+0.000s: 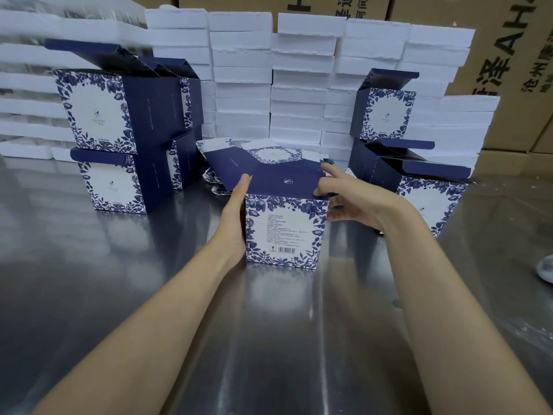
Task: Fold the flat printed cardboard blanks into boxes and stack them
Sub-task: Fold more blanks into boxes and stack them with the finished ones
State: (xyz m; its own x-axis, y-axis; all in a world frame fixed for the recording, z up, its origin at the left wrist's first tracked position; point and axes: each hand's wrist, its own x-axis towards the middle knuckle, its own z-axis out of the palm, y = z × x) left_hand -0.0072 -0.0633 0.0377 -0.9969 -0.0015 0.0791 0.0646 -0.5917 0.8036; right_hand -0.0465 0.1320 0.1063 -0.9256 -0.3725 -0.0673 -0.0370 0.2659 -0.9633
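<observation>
Brushed steel makes up the worktable (125, 295), which mirrors the cartons standing on it. Along its far edge rise rows of white foam trays (302, 85), and behind those stand brown shipping cartons (508, 70) with dark lettering.

From the head camera, a folded box (282, 232) stands upright at the middle of the table, its blue floral face with small print and a barcode turned toward the viewer. The left hand (236, 217) lies flat along the box's left side, fingers straight and together, touching the wall. The right hand (344, 202) is at the top right corner, its fingers curled onto the edge of the navy lid flap (284, 181), which lies over the opening.

Just beyond the box, a heap of flat printed blanks (227, 157) is spread on the table. At far left stands a stack of finished boxes (119, 130), two high, with their navy top flaps raised. At right, another finished box (384, 115) sits on top of a box with open flaps (419, 187), near the right forearm. A pale object at the right frame edge is too cropped to identify.
</observation>
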